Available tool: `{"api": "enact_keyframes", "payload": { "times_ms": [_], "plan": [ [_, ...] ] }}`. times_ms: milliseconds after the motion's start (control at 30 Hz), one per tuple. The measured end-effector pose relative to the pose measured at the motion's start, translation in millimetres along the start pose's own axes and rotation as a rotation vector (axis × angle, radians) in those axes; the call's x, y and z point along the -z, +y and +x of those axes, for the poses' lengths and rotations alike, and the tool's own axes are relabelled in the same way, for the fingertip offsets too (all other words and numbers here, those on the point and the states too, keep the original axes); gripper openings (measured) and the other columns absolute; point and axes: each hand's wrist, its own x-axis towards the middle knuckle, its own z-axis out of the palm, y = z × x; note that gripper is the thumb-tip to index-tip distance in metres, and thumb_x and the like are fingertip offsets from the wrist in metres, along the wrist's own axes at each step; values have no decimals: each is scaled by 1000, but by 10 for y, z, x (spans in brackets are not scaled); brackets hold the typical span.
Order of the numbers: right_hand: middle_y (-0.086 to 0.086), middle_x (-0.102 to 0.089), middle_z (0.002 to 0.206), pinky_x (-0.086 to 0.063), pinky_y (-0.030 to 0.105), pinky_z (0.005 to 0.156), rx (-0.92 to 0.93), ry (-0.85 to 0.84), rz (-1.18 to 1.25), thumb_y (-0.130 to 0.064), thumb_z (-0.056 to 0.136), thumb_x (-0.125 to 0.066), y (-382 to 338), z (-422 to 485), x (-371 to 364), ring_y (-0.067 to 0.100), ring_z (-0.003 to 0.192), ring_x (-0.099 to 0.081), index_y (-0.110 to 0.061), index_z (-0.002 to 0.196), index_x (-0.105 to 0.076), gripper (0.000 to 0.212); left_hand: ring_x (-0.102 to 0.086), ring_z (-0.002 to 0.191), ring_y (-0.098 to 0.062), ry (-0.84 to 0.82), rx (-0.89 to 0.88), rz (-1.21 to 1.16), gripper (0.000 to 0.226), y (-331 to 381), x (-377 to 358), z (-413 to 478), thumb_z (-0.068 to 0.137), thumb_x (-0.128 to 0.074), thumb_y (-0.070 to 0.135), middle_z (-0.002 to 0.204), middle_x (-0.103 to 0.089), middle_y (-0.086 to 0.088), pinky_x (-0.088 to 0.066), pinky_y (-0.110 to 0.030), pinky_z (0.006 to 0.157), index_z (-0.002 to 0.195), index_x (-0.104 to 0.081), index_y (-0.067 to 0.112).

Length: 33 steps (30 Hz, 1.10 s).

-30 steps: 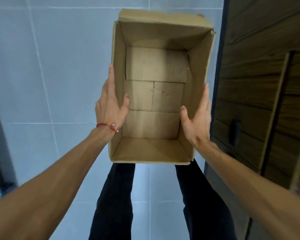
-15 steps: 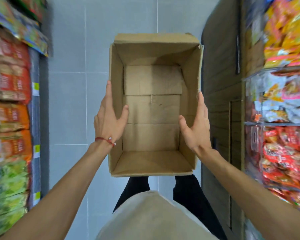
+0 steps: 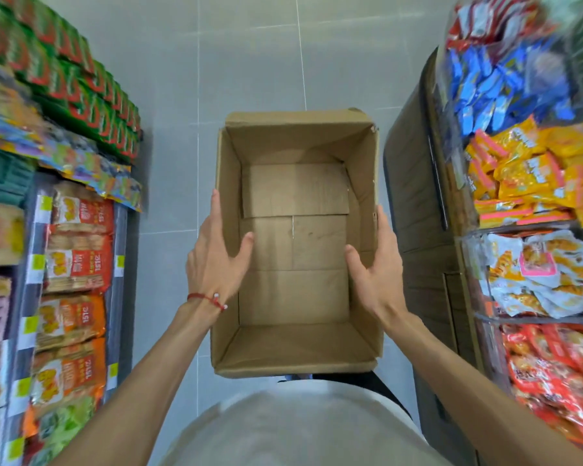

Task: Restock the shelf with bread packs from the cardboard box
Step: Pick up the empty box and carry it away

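Head camera looks down on the cardboard box [image 3: 295, 243], which I hold in the middle of the frame, above the grey floor [image 3: 169, 129] of the aisle. My left hand [image 3: 216, 260] presses flat on the left wall, with the thumb hooked over the rim to the inside, and my right hand [image 3: 377, 264] does the same on the right wall. So each hand is spread wide and the box is squeezed between the two palms; I think this is enough because the box looks light. Inside I see only the bare cardboard bottom and no bread packs, so I judge the restocking is finished or the box must be filled again. Shelves with snack packets [image 3: 78, 264] stand at the left edge, and more shelves with yellow and blue bags [image 3: 532, 169] at the right edge. A red string bracelet [image 3: 206, 297] is on my left wrist.
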Motion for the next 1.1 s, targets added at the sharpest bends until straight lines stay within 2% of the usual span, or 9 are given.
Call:
{"api": "enact_keyframes", "payload": {
  "times_ms": [200,300,433,600,700,800,967,1100],
  "plan": [
    [-7,-20,170,-16,27,122,15,34,3,-25,100,-63,-291,925,384,-1,150,-17,-26,166,-10,84,-60,112,-34,1,-31,-6,88,647,22,925,89,-53,49,145,-46,-6,-50,-42,85,152,8,42],
    [-5,-21,170,-17,29,125,51,66,12,-22,100,-64,-439,1423,539,1,151,-18,-23,166,-11,85,-59,114,-32,24,-61,-16,88,938,31,1381,89,-54,48,147,-43,-3,-49,-40,87,153,5,41],
    [-8,-20,170,-18,29,123,59,83,24,-24,100,-63,-627,2060,634,0,151,-18,-27,165,-11,84,-60,112,-34,48,-60,2,89,1240,34,1995,89,-56,46,143,-46,-7,-48,-38,84,154,4,36],
    [-3,-22,170,-20,37,126,58,78,39,-25,99,-64,-905,2955,641,12,155,-21,-25,165,-11,84,-57,117,-34,48,-59,-14,89,1480,-14,2915,89,-55,47,149,-41,-5,-48,-40,90,154,6,38],
    [-3,-23,170,-22,41,127,45,103,43,-31,98,-63,-1054,3598,627,12,155,-22,-25,166,-11,85,-60,113,-33,39,-93,-14,90,1643,-75,3609,89,-55,49,149,-42,-5,-49,-40,87,153,8,40],
    [-4,-24,169,-23,40,127,22,138,26,-30,99,-63,-1252,4224,607,9,154,-23,-28,165,-11,84,-56,122,-32,20,-131,-26,92,1838,-90,4384,87,-57,48,151,-39,-1,-48,-42,93,152,8,41],
    [-7,-19,170,-20,42,126,-17,215,40,-33,100,-63,-1627,5143,669,0,151,-18,-32,165,-7,86,-55,124,-32,-18,-230,-20,94,2253,-38,5566,86,-57,49,152,-38,0,-47,-43,96,151,10,44],
    [-9,-18,170,-19,38,124,-80,263,62,-28,97,-64,-1785,5769,755,-6,144,-15,-34,165,-6,90,-55,124,-30,-53,-310,2,92,2658,-63,6310,87,-56,48,152,-39,1,-48,-43,96,151,10,44]
  ]
}}
